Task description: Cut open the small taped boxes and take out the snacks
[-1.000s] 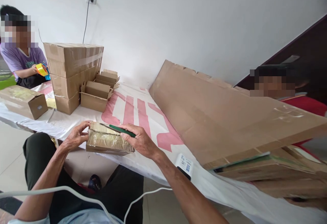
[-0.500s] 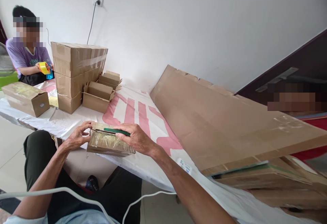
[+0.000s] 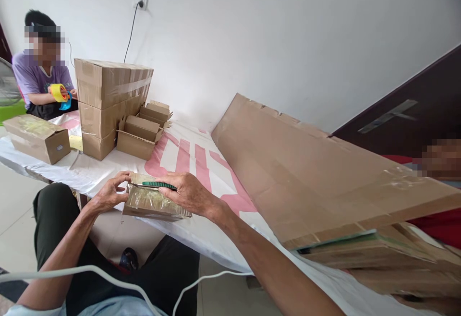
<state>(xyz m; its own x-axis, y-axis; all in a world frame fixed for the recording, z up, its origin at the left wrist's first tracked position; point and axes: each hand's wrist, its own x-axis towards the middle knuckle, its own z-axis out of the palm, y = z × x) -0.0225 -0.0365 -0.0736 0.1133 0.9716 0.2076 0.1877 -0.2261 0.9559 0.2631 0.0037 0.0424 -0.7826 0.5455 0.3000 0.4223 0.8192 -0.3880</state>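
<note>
At the table's near edge lies a small cardboard box [image 3: 153,204] with clear tape over its top and a raised flap along the far side. My left hand [image 3: 110,192] grips the box at its left end, thumb and fingers curled on the corner. My right hand [image 3: 190,192] is closed around a green box cutter [image 3: 153,184], held nearly flat along the seam of the box top. The cutter's tip and blade are too small to make out. Part of the box's right end is covered by my right hand.
Taped cartons [image 3: 104,85] are stacked at the back left, beside open small boxes [image 3: 139,138]. A closed box [image 3: 39,138] lies far left. A large cardboard sheet [image 3: 306,176] leans on the right. A co-worker [image 3: 46,71] holds a tape dispenser [image 3: 60,95]; another person [image 3: 441,162] is at right.
My right hand has slid slightly left along the box with the box cutter. My left hand stays on the corner. The person at the right has shifted further right and lower.
</note>
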